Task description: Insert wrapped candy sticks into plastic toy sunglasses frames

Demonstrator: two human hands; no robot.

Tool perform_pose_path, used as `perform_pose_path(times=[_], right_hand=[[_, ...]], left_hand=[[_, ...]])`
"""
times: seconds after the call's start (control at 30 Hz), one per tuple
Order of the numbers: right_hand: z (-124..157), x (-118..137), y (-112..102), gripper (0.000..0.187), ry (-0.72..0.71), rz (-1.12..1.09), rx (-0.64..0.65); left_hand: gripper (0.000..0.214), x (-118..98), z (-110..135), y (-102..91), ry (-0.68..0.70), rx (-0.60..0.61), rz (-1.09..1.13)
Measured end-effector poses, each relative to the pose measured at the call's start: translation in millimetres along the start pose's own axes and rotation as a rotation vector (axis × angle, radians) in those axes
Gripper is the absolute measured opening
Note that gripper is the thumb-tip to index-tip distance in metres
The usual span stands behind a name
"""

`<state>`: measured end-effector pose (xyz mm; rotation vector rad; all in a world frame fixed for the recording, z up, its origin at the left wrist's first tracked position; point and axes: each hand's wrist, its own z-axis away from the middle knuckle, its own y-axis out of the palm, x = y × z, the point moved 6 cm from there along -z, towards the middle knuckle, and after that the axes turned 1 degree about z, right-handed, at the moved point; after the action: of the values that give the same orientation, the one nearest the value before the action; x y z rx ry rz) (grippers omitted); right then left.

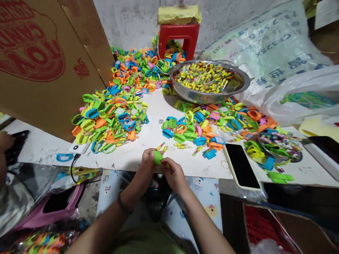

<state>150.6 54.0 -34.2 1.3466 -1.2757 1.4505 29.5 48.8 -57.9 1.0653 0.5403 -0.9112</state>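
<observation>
At the table's front edge, my left hand [147, 164] is closed on a green plastic toy watch [158, 157]. My right hand [174, 175] pinches a small red-tipped yellow tube [166, 164] against the watch's right side; how far it sits in the watch is hidden by the fingers. Just beyond my hands lie a few loose yellow tubes [180, 145]. A heap of coloured toy watches [182, 128] spreads ahead and to the right, and another pile of watches [113, 116] lies to the left.
A steel bowl [180, 90] full of small yellow tubes stands at the back, near a red stool [194, 35]. A large carton [87, 88] borders the left. To the right are a phone [242, 165] and a small dish [298, 155]. Another person's hand [5, 141] shows far left.
</observation>
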Motion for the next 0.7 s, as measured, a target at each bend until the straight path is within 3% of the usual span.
perform_pose_path(times=[0.07, 0.17, 0.23, 0.33, 0.5, 0.7], right_hand=[[-0.4, -0.1, -3.7, 0.015, 0.015, -0.036, -0.001], [-0.1, -2.3, -6.3, 0.013, 0.033, -0.058, 0.061], [0.5, -4.9, -7.1, 0.015, 0.048, -0.061, 0.110], [1.2, -8.0, -8.5, 0.018, 0.061, -0.059, 0.149], [1.8, -9.5, -7.7, 0.020, 0.063, -0.066, 0.199], [0.6, -8.4, -5.6, 0.025, 0.054, -0.100, 0.224]], left_hand=[[0.035, -21.0, 0.9, -3.7, 0.116, 0.037, -0.235], [0.021, -55.3, 6.1, 3.9, 0.258, 0.273, -0.584], [0.016, -69.5, 10.2, 10.4, 0.282, 0.453, -0.747], [0.016, -78.8, 11.7, 13.7, 0.259, 0.577, -0.863], [0.018, -74.2, 12.7, 9.9, 0.313, 0.625, -1.001], [0.020, -58.7, 14.8, 0.5, 0.272, 0.520, -1.053]])
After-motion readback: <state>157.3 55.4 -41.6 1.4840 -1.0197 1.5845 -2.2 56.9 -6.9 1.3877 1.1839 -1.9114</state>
